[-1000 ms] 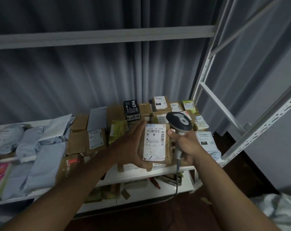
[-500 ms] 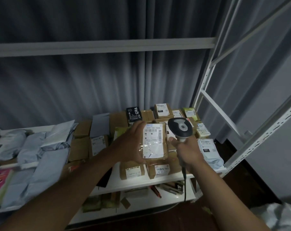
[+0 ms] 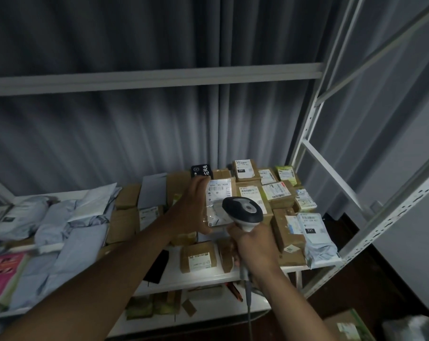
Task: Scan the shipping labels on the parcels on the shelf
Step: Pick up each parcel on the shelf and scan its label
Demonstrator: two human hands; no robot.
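Both grips full | left hand (image 3: pixel 192 207) holds parcel (image 3: pixel 219 193) | right hand (image 3: pixel 254 244) clasps scanner (image 3: pixel 243 211), now overlapping its label

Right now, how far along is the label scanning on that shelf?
Nothing shows which parcels are already scanned. In hand: the left hand holds one parcel label-up, and the right hand aims the scanner at it. Many labelled boxes and grey mailers remain on the shelf.
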